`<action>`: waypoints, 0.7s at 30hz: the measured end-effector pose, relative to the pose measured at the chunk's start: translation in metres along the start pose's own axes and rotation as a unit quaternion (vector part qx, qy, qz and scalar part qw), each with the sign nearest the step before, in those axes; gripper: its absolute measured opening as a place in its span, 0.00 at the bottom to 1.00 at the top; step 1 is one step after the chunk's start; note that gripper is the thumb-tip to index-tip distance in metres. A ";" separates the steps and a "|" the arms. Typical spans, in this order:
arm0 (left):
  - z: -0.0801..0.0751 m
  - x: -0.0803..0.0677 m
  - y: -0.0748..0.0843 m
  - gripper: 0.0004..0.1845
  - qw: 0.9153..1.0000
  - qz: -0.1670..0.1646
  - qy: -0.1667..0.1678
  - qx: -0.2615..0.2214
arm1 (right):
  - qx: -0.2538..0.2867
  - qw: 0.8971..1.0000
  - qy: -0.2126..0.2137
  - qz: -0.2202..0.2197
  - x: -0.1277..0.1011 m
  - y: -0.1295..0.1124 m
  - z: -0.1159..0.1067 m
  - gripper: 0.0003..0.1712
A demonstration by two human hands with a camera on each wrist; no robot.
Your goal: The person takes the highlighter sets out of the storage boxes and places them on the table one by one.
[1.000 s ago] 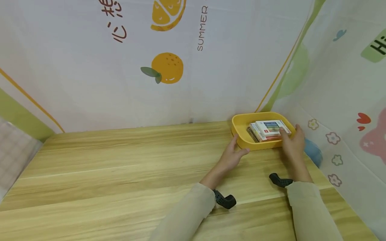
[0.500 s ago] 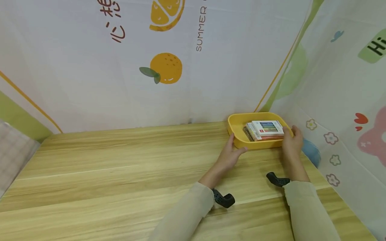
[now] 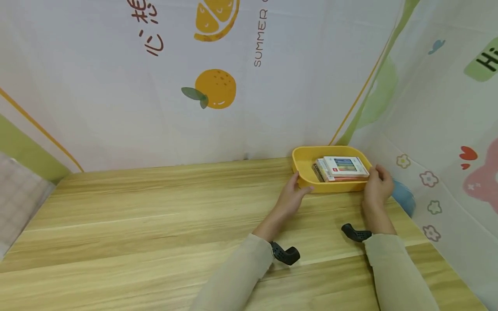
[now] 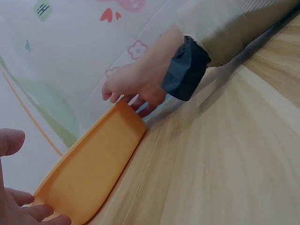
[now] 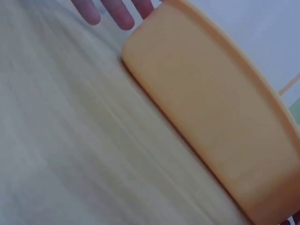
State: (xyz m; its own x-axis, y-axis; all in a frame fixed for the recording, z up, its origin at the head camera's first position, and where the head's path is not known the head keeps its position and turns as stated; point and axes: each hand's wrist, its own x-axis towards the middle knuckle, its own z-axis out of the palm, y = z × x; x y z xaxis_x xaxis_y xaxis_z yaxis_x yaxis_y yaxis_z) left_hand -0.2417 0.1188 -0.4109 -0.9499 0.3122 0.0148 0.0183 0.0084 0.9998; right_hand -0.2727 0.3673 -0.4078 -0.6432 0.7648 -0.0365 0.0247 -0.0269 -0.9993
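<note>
Both hands' curled fingers (image 3: 296, 181) grip the yellow tray (image 3: 307, 172).

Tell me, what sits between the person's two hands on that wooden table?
In the head view, the yellow tray with small boxes stacked in it; the left hand grips its left end, the right hand its right end.

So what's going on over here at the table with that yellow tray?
A person in beige sleeves has both hands on a yellow tray at the far right corner of a wooden table, against the printed fabric backdrop. The left hand grips the tray's near left corner, and the right hand holds its right end. Inside the tray lies a small stack of flat boxes, the top one white with coloured stripes. The tray sits flat on the table.
</note>
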 end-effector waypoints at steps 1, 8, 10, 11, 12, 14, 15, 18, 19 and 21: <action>-0.002 0.001 0.000 0.41 1.000 0.003 -0.002 -0.004 | 0.000 1.000 0.001 -0.001 0.000 0.001 0.000 0.27; -0.014 0.005 -0.002 0.37 1.000 0.009 -0.007 -0.012 | -0.035 0.999 0.000 -0.022 -0.002 0.009 0.001 0.26; -0.016 0.005 -0.001 0.38 1.000 -0.001 -0.004 -0.011 | -0.040 0.999 0.001 -0.029 -0.003 0.010 0.002 0.25; -0.017 0.005 0.000 0.38 1.000 -0.005 -0.003 -0.010 | -0.042 0.999 0.003 -0.033 -0.003 0.011 0.003 0.24; -0.018 0.004 0.000 0.39 1.000 -0.010 -0.002 -0.010 | -0.039 0.999 0.005 -0.038 -0.003 0.011 0.004 0.23; -0.019 0.004 0.001 0.40 1.000 -0.012 0.003 -0.004 | -0.036 0.999 0.005 -0.038 -0.003 0.012 0.005 0.23; -0.020 0.004 0.001 0.40 1.000 -0.012 0.006 -0.002 | -0.039 0.999 0.002 -0.036 -0.003 0.012 0.005 0.23; -0.022 0.005 0.001 0.36 1.000 -0.003 0.022 0.004 | -0.032 0.999 -0.016 -0.022 -0.001 0.013 0.005 0.24; -0.023 0.006 0.000 0.35 1.000 0.001 0.028 0.007 | -0.036 0.999 -0.024 -0.016 -0.001 0.013 0.005 0.25; -0.025 0.007 -0.001 0.34 0.999 0.005 0.038 0.009 | -0.038 0.998 -0.046 -0.008 -0.001 0.013 0.004 0.26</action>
State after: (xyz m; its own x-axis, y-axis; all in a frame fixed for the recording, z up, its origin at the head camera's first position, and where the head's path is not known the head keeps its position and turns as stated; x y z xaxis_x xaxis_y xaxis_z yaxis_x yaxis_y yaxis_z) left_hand -0.2562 0.0976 -0.4120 -0.9706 0.2395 0.0254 0.0317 0.0225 0.9992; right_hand -0.2750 0.3635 -0.4208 -0.7108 0.7030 -0.0240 0.0692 0.0359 -0.9970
